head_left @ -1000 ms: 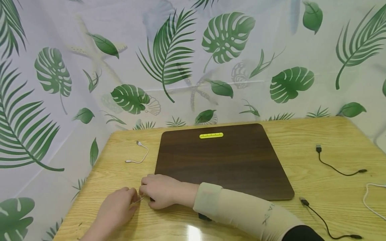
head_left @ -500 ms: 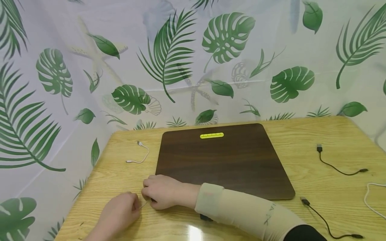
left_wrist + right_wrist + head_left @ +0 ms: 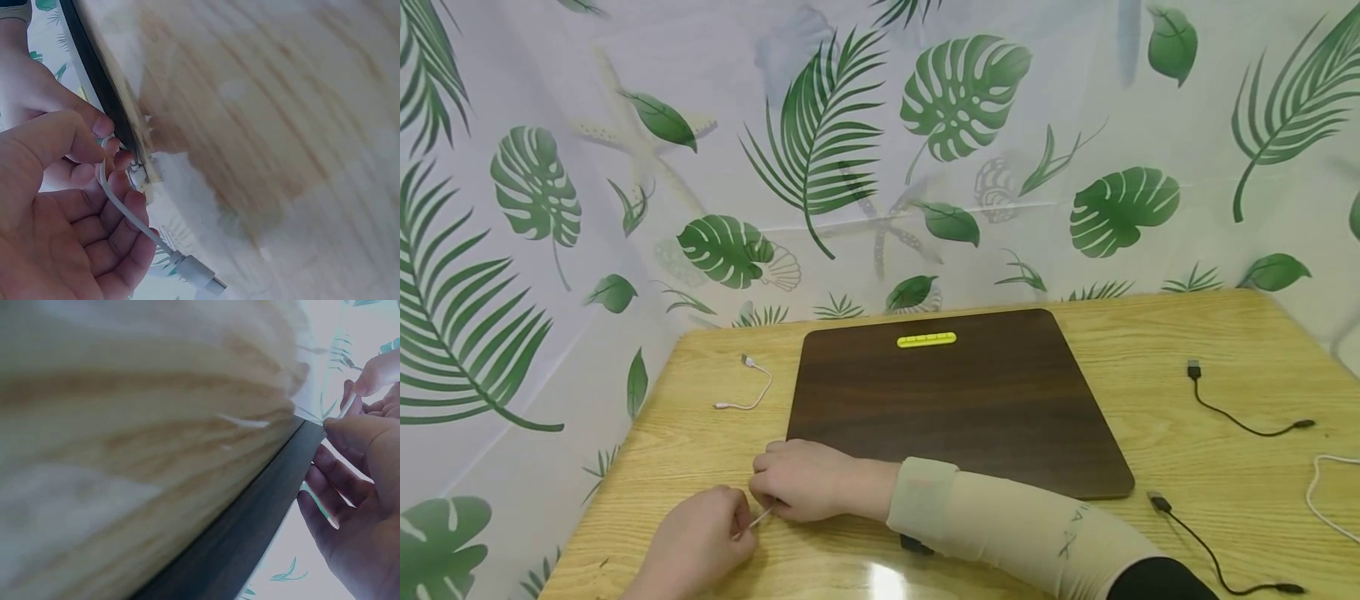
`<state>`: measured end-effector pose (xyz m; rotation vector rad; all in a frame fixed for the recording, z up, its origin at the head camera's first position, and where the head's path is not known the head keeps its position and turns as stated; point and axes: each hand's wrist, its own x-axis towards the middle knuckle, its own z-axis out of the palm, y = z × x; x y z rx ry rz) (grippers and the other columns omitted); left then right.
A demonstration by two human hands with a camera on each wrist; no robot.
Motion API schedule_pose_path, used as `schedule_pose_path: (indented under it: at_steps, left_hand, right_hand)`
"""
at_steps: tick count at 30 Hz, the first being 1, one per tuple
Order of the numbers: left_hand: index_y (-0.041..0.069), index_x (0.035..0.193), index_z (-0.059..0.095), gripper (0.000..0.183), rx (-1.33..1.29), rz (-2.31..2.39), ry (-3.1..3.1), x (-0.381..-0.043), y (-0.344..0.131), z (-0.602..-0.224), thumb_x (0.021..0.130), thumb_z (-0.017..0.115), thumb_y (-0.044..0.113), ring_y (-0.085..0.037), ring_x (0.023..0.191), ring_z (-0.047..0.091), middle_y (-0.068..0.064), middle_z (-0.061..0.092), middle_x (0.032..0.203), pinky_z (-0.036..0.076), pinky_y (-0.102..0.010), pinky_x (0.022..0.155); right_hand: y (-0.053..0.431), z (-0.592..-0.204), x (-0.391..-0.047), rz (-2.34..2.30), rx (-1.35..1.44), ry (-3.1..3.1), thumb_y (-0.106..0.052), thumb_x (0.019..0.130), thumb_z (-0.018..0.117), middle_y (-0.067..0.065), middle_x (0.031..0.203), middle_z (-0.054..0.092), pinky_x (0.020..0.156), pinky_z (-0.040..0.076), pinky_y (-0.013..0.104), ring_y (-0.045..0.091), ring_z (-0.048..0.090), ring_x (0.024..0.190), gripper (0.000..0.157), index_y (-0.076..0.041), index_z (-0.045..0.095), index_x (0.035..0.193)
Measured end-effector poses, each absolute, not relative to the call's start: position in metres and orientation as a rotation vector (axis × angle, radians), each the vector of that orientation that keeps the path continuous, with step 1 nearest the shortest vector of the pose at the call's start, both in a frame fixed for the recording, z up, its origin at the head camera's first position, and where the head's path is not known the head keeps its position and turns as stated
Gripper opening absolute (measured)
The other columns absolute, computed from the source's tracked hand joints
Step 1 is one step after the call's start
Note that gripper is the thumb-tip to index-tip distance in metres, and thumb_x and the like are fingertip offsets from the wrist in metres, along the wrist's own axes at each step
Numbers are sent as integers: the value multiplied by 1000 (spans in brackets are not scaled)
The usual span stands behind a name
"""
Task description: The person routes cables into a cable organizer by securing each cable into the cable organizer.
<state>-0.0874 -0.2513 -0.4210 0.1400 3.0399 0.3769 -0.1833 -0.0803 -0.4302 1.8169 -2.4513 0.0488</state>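
L hand [image 3: 703, 533] pinches white cable [image 3: 132, 219], plug [image 3: 200, 274] sticking out past fingers; R hand [image 3: 805, 480] pinches same cable nr dark board [image 3: 947, 400] corner.

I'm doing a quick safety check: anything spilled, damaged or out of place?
Nothing stands out: the white patch on the pale wooden table looks like glare, and the brown rectangular board and thin white held cable show no obvious damage.

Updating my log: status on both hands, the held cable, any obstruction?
Left hand pinching white cable, plug sticking out. Right hand pinching same cable. Dark board close by right hand, possible snag.
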Motion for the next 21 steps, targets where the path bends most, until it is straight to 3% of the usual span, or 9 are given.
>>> schedule_pose_path:
  at_steps: [9,21]
  left_hand:
    - [20,67,56,23,106,359,3053,-87,-248,-416,72,76,10,-9,59,44,8,50,64,36,-27,56]
    - [20,66,56,22,87,320,3066,-84,-241,-405,71,73,6,-9,59,45,8,50,64,37,-28,55]
  right_hand:
    - [-78,-428,-182,117,1828,-2481,-19,103,69,-13,90,60,74,35,12,3,49,85,12,-24,70,92]
    - [-70,-428,-183,157,1829,-2425,-18,104,67,-14,92,61,78,37,11,2,50,87,9,-24,70,99]
